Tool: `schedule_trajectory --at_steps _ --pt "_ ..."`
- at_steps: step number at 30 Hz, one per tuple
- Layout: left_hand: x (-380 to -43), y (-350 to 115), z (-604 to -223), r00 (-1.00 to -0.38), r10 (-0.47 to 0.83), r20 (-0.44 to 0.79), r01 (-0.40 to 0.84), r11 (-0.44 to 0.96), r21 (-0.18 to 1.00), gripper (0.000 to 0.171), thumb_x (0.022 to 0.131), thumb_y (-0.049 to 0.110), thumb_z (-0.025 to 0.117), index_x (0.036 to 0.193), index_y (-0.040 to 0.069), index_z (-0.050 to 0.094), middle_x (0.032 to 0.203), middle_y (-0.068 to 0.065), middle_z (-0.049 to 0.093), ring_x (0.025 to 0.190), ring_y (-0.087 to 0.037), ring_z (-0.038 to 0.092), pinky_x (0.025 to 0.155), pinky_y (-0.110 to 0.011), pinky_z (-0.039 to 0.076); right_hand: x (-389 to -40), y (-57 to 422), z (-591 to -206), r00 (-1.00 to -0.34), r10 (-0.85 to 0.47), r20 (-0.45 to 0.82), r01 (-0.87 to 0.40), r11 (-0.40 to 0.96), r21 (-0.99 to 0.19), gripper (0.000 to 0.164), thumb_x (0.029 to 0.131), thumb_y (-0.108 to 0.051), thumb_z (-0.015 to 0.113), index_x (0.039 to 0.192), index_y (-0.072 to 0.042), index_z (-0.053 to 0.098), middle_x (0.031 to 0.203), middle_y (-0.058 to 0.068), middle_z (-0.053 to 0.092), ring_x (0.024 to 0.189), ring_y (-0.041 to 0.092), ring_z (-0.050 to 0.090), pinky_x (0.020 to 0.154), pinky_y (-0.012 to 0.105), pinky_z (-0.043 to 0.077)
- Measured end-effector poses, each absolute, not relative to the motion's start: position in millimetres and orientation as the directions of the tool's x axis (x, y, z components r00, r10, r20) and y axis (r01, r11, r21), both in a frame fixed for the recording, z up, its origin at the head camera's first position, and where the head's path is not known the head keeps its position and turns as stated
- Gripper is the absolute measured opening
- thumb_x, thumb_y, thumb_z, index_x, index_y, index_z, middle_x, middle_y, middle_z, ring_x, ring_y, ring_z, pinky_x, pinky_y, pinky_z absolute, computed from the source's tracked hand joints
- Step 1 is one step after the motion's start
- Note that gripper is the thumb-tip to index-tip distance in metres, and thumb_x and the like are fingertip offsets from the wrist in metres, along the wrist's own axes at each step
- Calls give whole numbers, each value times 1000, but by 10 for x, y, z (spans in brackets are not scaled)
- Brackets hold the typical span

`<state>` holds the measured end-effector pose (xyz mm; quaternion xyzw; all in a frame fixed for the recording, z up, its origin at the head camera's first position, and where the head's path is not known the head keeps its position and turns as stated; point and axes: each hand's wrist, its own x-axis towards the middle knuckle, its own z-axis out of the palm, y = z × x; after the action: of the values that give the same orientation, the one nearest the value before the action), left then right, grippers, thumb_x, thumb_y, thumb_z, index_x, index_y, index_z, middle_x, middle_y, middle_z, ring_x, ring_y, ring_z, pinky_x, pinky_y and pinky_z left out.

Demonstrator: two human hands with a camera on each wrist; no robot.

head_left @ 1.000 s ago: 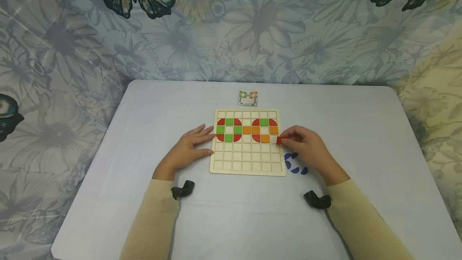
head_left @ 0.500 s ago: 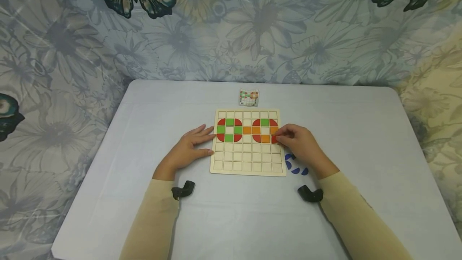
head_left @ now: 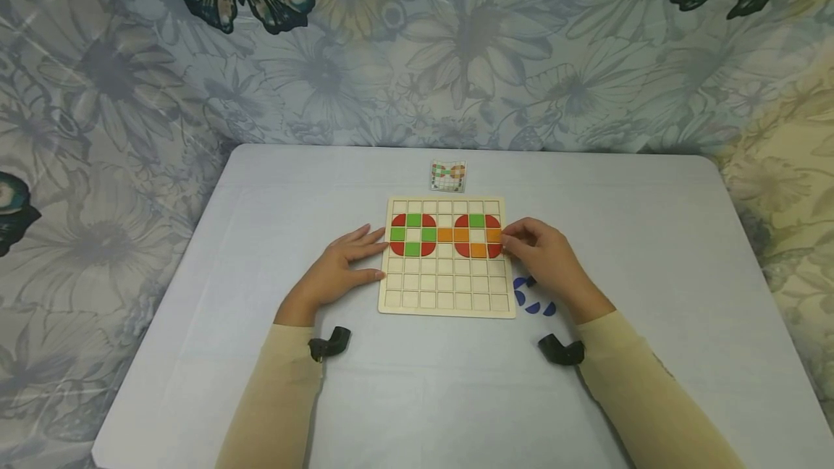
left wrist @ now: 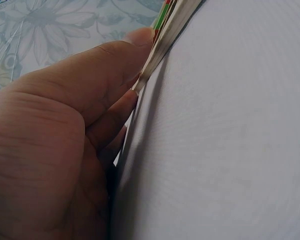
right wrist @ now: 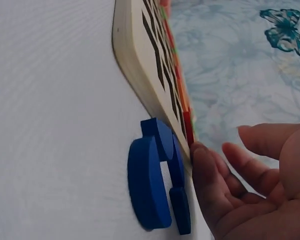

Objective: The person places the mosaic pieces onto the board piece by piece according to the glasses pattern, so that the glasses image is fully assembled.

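Note:
A wooden grid board [head_left: 447, 281] lies on the table, set with red, green and orange pieces that form two rings joined by an orange square [head_left: 445, 235]. My left hand [head_left: 339, 266] touches the board's left edge with its fingers spread; the thumb [left wrist: 115, 57] rests against that edge in the left wrist view. At the opposite edge, my right hand [head_left: 547, 252] has its fingertips beside a red rounded corner piece [head_left: 494, 250], which sits in its cell. No piece shows in these fingers, and the right wrist view has one fingertip [right wrist: 204, 157] close against the board's edge.
Several blue curved pieces [head_left: 532, 307] lie on the table by the board's lower right corner, under the right wrist. Behind the board is a small pattern card [head_left: 448, 184]. A flower-printed cloth [head_left: 469, 56] hangs beyond the white table [head_left: 417, 389].
My right hand brought the red corner piece leftward from beyond the board's edge into its cell and let go of it, then drew slightly back. The left hand stayed put.

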<state>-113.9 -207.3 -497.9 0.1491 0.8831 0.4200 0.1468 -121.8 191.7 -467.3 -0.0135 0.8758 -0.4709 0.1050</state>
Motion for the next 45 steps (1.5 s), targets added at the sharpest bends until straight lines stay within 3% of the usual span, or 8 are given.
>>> schedule_trajectory --at_steps 7,12,18,26,35,39,42,45 --pt "-1141 -2069 -4979 -913 386 -136 140 607 782 65 94 37 88 154 25 65 167 20 41 163 -18 19 129 -59 16 -1197 1895 -4633 -968 -154 -196 92 508 -856 25 111 -23 67 124 -2 71 116 14 73 98 28 70 82 27 57" --pt "-1139 -2064 -4977 -913 385 -134 141 607 782 65 94 37 89 154 25 66 167 20 41 163 -17 19 129 -59 16 -1184 1930 -4624 -967 -173 -187 79 495 -866 30 111 -28 67 127 -3 70 118 14 74 101 29 68 87 32 56" --pt "-1132 -2061 -4974 -914 379 -141 132 608 783 65 94 37 89 153 26 66 167 21 41 163 -16 19 129 -59 16 -1157 2023 -4602 -962 -229 -152 39 434 -900 39 112 -35 65 134 -3 67 125 13 73 112 30 68 101 42 55" --pt "-1125 -2062 -4975 -915 377 -140 129 605 786 64 94 37 89 153 25 66 167 20 41 163 -17 19 129 -59 15 -1035 2247 -4613 -970 -233 -73 -33 422 -906 45 117 -37 53 141 0 63 124 16 73 116 31 68 96 21 52" --pt "-1120 -2058 -4971 -914 382 -134 136 603 786 65 94 37 89 153 25 66 167 20 41 163 -17 19 129 -60 16 -903 2549 -4728 -970 -228 -79 -13 375 -927 52 119 -43 41 143 -1 60 129 14 71 118 25 67 101 17 48" --pt "-1117 -2055 -4963 -913 386 -133 139 599 788 67 93 38 90 154 24 66 167 18 42 163 -18 19 129 -61 16 -870 2620 -4779 -968 -247 -34 -38 281 -959 55 121 -39 36 145 6 56 130 21 67 119 26 66 101 20 51" --pt "-1118 -2056 -4956 -913 384 -134 138 602 787 67 93 38 90 153 23 66 167 18 42 163 -19 19 129 -60 16 -867 2644 -4820 -969 -246 -36 -32 267 -963 52 120 -37 41 145 7 56 129 22 66 118 25 67 100 21 53" --pt "-1125 -2060 -4955 -914 383 -136 138 607 783 66 94 38 89 153 23 66 167 18 42 163 -18 19 129 -60 16 -870 2639 -4853 -971 -221 -87 6 343 -939 44 115 -35 58 143 0 61 128 16 69 114 21 67 96 18 52"
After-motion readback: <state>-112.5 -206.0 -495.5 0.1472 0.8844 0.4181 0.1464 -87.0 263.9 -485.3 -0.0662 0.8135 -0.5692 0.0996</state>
